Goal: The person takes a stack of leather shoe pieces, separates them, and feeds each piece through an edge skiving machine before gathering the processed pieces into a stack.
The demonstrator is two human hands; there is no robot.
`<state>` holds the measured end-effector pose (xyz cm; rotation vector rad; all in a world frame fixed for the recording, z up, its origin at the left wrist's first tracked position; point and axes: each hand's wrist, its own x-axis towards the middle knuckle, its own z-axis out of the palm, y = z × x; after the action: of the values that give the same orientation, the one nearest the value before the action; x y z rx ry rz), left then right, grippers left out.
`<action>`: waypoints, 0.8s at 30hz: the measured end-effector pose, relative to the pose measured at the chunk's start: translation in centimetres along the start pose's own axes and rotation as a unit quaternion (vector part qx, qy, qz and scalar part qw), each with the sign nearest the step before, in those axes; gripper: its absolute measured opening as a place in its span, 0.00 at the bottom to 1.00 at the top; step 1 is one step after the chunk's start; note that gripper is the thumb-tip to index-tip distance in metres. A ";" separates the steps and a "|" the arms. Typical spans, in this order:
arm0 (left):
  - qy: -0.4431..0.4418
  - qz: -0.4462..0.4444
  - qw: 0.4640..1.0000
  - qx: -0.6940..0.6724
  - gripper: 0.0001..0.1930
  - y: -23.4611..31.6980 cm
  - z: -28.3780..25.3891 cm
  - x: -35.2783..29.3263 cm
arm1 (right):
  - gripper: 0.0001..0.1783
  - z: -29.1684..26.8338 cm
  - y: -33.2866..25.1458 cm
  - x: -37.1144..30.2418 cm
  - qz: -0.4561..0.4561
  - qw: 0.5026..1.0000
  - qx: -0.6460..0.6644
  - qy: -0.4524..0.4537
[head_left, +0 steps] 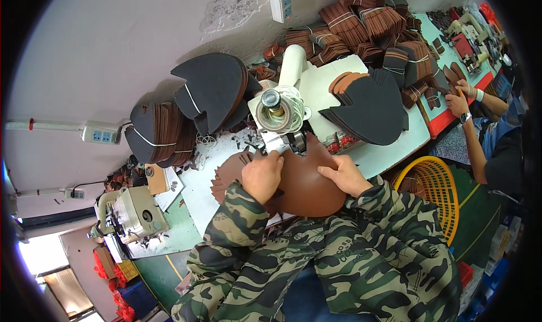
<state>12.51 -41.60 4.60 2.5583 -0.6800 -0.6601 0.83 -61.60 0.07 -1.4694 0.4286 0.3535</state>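
Observation:
A brown leather piece (311, 189) with a notched far edge lies in front of me at the working head of a cream-coloured machine (294, 68). My left hand (262, 176) is closed on the piece's left side, close to the machine's metal foot (276, 143). With the thumb on top and the fingers hidden beneath, my right hand (345, 177) grips the right edge. Left of my left hand, a fanned stack of brown leather pieces (226, 175) rests on the white table (197, 195). A stack of dark cut pieces (370, 110) sits on the machine's right side.
Tied bundles of leather pieces (212, 90) lean at the wall, with more bundles (344, 25) piled at the back right. A yellow basket (449, 192) stands right of me. Another machine (135, 212) is at left. A co-worker's hands (458, 100) hold brown pieces at far right.

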 end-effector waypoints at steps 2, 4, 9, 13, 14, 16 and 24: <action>0.163 0.194 0.952 0.174 0.06 0.0 0.7 0.3 | 0.13 0.1 0.0 0.2 -0.030 1.000 0.005 0.004; 0.252 0.292 0.911 0.145 0.05 0.1 1.0 0.2 | 0.13 0.0 0.0 0.3 -0.015 1.000 -0.005 0.008; 0.040 0.050 0.993 -0.097 0.11 -0.6 1.0 0.1 | 0.13 0.0 0.1 0.5 0.004 1.000 0.020 0.002; -0.002 -0.005 0.995 -0.103 0.14 -1.6 1.1 2.2 | 0.13 0.6 -0.1 0.9 -0.023 1.000 0.013 0.013; -0.017 -0.019 0.996 -0.085 0.14 -1.7 1.2 2.7 | 0.13 0.7 -0.2 0.8 -0.017 1.000 0.021 0.011; -0.020 -0.020 0.996 -0.084 0.15 -1.5 1.5 3.6 | 0.15 0.8 -0.3 0.2 0.002 0.999 0.049 0.013; -0.139 -0.010 0.948 -0.287 0.13 -5.8 -0.4 4.7 | 0.19 -0.7 -6.0 -5.1 0.080 0.990 0.055 -0.104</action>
<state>18.42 -39.42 0.49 1.9538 -0.4576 -1.0617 -0.83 -62.56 7.71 -1.2794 0.3914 0.5964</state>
